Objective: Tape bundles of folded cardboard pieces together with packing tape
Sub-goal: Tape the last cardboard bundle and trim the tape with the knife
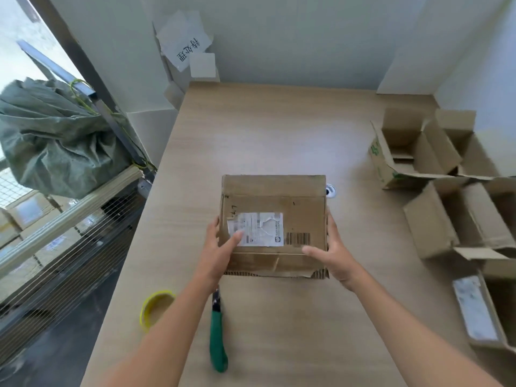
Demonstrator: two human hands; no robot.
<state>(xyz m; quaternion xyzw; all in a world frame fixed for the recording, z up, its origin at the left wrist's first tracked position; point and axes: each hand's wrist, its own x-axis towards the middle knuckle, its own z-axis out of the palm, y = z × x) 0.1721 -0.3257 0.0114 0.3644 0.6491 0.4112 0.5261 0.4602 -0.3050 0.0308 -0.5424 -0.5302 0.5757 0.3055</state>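
**A:** Where is the bundle?

**B:** The cardboard bundle (275, 202) lies flat on the table (279, 129), midway between the left and right edges and closer to the near edge than the far one. A torn white label (259, 229) and a barcode (298, 238) face up on its top sheet. Corrugated edges show along its near side.

**A:** And the hands?

**B:** Both grip it. The left hand (220, 247) clasps the left side with its thumb laid over the label. The right hand (333, 252) clasps the right side near the near corner, thumb on top and fingers (332, 227) along the side.

**A:** What lies close by?

**B:** A green-handled cutter (217, 342) lies between the forearms, pointing toward the bundle; its tip is hidden by the left wrist. A yellow-rimmed tape roll (159, 293) sits by the left edge, partly behind the left forearm. A small round port (331, 190) is set in the table just beside the bundle's far right corner.

**A:** Farther out?

**B:** Open cartons (430, 219) crowd the right edge, one with green print. A grey-green sack (55, 141) sits beyond the left edge, off the table. A paper sign (184, 40) hangs on the wall past the far left corner.
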